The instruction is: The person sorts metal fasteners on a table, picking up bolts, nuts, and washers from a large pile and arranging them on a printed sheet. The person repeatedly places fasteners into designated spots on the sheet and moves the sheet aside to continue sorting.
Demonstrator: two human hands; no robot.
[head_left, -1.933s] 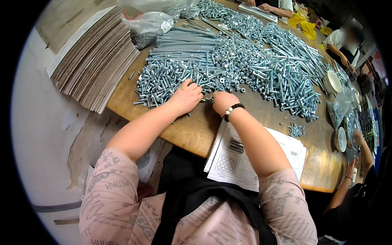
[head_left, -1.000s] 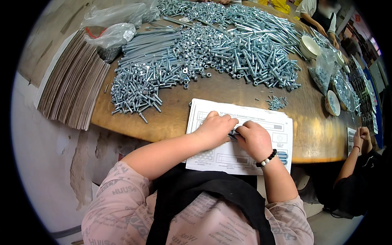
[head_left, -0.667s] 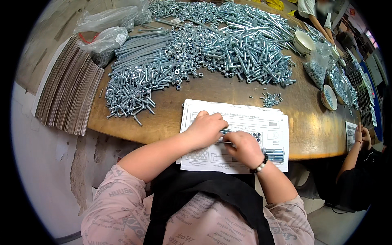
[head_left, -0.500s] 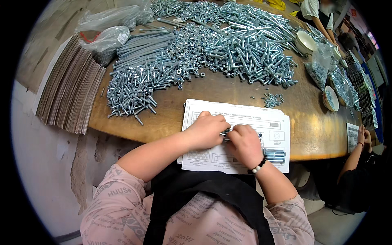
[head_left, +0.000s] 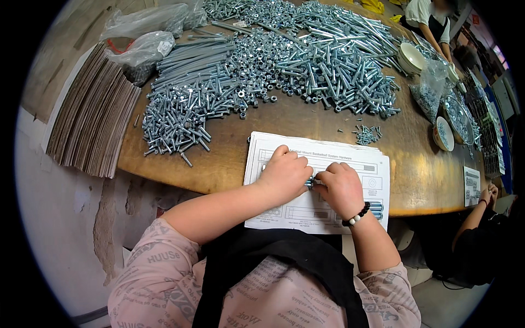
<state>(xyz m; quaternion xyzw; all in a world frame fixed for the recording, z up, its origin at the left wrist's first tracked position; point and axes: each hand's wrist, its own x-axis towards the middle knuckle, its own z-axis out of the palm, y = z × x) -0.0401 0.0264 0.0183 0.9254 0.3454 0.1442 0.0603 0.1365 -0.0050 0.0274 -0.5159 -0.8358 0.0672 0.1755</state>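
A stack of printed sheets point(head_left: 375, 170) with line drawings lies at the table's near edge, under both my hands. My left hand point(head_left: 285, 172) is closed, its fingers curled around a small bunch of silver bolts point(head_left: 310, 182). From the other side, my right hand point(head_left: 340, 188) pinches at the same bolts with thumb and fingers. The palms hide most of the bunch, so its size cannot be made out. Beside my right wrist, several longer bolts point(head_left: 376, 207) lie side by side on the top sheet.
Beyond the sheets spread heaps of short bolts point(head_left: 175, 117), nuts point(head_left: 257, 57) and longer bolts point(head_left: 342, 71). Small screws point(head_left: 367, 134) lie nearer. Left are a cardboard stack point(head_left: 90, 112) and plastic bags point(head_left: 143, 50). Bowls point(head_left: 443, 134) and a co-worker's hands point(head_left: 488, 194) are at right.
Both hands have shifted slightly right, and my right hand has drawn a little away from the left. The bolts between them show more clearly.
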